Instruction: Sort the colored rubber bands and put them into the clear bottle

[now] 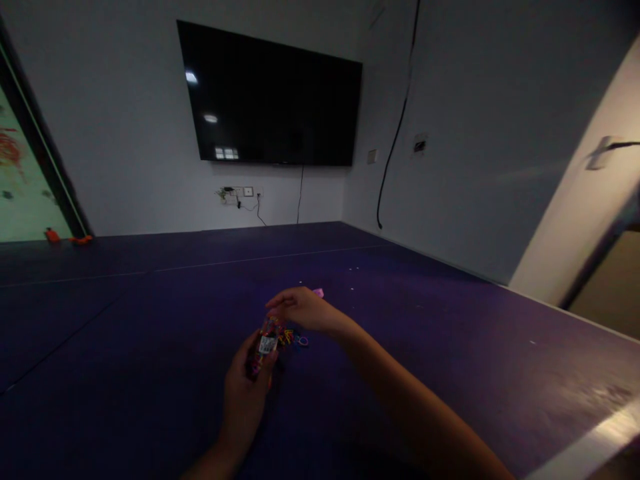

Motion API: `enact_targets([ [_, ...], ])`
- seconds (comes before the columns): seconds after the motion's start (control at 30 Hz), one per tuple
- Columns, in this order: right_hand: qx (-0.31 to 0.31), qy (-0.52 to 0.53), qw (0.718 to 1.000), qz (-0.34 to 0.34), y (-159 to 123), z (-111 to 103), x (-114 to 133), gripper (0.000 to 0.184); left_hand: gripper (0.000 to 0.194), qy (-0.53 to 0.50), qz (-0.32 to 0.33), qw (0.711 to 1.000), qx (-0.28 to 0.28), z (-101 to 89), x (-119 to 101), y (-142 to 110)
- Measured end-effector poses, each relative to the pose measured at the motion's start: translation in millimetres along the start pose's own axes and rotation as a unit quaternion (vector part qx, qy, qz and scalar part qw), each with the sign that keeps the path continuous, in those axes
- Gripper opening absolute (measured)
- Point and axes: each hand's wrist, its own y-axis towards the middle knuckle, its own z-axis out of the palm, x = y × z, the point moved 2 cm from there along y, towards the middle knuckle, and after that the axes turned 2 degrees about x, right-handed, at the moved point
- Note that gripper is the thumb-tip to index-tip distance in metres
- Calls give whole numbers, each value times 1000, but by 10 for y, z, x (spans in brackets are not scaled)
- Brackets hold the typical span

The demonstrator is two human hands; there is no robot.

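Note:
My left hand (247, 380) is wrapped round a small clear container (268, 345) with a white barcode label. Many small, brightly coloured pieces, which look like elastic hair ties, show through its wall. It is held tilted above the purple floor. My right hand (303, 308) is over the container's upper end, its fingers stretched out to the left with a gap between them; nothing shows in them. Just beyond the container lies a loose pile of coloured hair ties (289, 337), with a pale ring-shaped one (303, 341) at its right. A pink object (319, 293) is partly hidden behind my right hand.
The purple floor (150, 333) spreads out to the walls, with a few tiny white bits (352, 289) on it. A large television (275, 100) hangs on the far wall above sockets and cables. Orange objects (52, 235) lie at far left; a door (575, 167) is at right.

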Motion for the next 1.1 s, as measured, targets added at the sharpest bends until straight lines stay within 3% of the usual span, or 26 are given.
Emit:
enact_targets([
  [0.13,27,34,999,0,-29,-61,-2,26,50,10,9,1000,-4,-3,-4,7],
  [0.5,-73,26,997,-24,-29,6,21,12,50,19,29,999,-2,0,22,-2],
  [0.7,-62,-18,997,-37,-70,54,125,8,49,3,41,999,-8,-8,58,-19],
  [0.97,-40,-27,995,-88,-182,142,295,6,68,-35,55,997,-33,7,30,-94],
  [1.1,-76,-37,990,-115,-201,120,350,8,70,-28,64,997,-35,2,25,-120],
])
